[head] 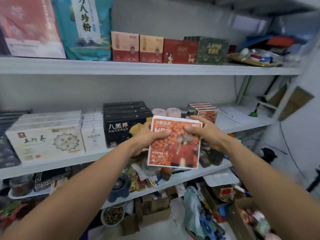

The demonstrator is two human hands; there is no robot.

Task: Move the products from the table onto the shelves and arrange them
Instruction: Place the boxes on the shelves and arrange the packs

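The left hand (149,136) and right hand (207,134) gripped the orange NFC box stack (174,149), fingers (194,118) curled round its sides, in front of the middle shelf (60,161).

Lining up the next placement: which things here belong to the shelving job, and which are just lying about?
Job: orange NFC boxes, gripped by left hand and right hand; matching orange boxes on the middle shelf.
Lying about: loose packets on the lower shelf; cardboard boxes below.
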